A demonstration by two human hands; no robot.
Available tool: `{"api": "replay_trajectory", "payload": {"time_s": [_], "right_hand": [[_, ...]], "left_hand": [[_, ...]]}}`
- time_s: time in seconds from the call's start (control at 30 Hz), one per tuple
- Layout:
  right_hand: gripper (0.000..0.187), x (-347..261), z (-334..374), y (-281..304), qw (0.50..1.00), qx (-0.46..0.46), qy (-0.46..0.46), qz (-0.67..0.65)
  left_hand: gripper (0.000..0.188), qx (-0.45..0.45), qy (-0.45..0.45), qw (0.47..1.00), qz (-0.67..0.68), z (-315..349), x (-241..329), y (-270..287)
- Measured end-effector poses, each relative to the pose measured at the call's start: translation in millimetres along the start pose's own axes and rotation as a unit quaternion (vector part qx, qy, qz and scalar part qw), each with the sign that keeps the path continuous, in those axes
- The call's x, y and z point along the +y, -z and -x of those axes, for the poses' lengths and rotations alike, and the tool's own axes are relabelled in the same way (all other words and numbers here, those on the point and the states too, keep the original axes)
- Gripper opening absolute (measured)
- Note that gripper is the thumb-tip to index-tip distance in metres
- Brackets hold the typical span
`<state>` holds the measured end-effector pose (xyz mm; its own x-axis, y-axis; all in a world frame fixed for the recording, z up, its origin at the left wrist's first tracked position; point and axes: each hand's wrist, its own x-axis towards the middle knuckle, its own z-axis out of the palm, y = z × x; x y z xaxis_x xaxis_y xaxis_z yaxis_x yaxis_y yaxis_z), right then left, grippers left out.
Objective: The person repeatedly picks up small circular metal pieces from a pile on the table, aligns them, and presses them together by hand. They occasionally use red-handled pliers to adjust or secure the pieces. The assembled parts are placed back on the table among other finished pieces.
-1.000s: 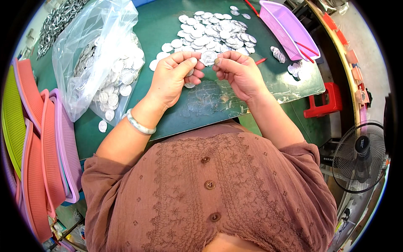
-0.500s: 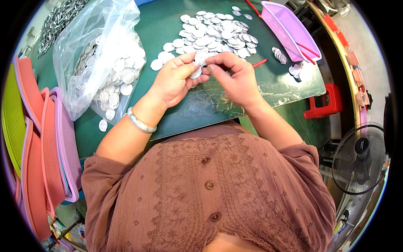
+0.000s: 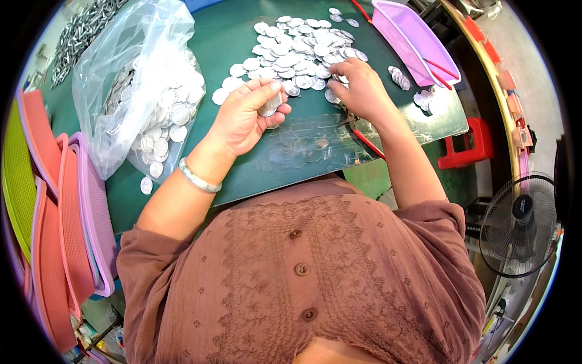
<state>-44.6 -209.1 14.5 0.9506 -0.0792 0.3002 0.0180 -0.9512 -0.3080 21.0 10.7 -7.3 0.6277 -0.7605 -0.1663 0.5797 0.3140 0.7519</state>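
Observation:
My left hand (image 3: 245, 115) is closed around a few round silvery discs (image 3: 270, 105) that look like coins or medallions, held above the near edge of the table. At the right side of a loose pile of the same discs (image 3: 291, 51), my right hand (image 3: 364, 91) has its thumb and bent fingers about a disc; the fingertips are partly hidden. Below that wrist lies a red-handled tool (image 3: 368, 144) resembling pliers, its other parts covered by the hand. To the left stands a clear plastic bag (image 3: 136, 79) filled with more discs.
A purple basket (image 3: 406, 39) with red-handled tools is at the far right, near two small disc clusters (image 3: 398, 78). Colourful plastic baskets (image 3: 66, 230) are stacked at the left. Dark metal pieces (image 3: 82, 36) lie far left. A red stool (image 3: 467, 145) and a fan (image 3: 518, 224) stand right.
My right hand has left the discs in my left hand and moved right and away to the pile. The left hand has shifted slightly left, still holding discs.

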Motion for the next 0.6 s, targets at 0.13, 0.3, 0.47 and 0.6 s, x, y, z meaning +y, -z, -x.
{"api": "replay_trajectory", "payload": {"time_s": [0.13, 0.3, 0.47, 0.6], "right_hand": [[0.022, 1.3, -7.0, -3.1, 0.997, 0.004, 0.054, 0.061], [0.015, 8.9, -20.3, -11.5, 0.988, 0.012, 0.109, 0.111], [0.015, 10.5, -26.7, -11.9, 0.987, 0.065, 0.137, 0.056], [0.021, -18.1, -16.8, 5.9, 0.926, -0.096, -0.133, -0.34]], "left_hand": [[0.01, 0.033, -0.001, 0.999, -0.018, 0.5, 2.0, -2.7], [0.012, 0.017, 0.005, 1.0, -0.023, 0.2, 2.0, -2.5], [0.016, 0.021, 0.006, 0.997, -0.069, 2.7, 2.5, -7.4], [0.017, 0.035, -0.021, 0.992, -0.119, 3.8, -0.8, -10.9]]}}
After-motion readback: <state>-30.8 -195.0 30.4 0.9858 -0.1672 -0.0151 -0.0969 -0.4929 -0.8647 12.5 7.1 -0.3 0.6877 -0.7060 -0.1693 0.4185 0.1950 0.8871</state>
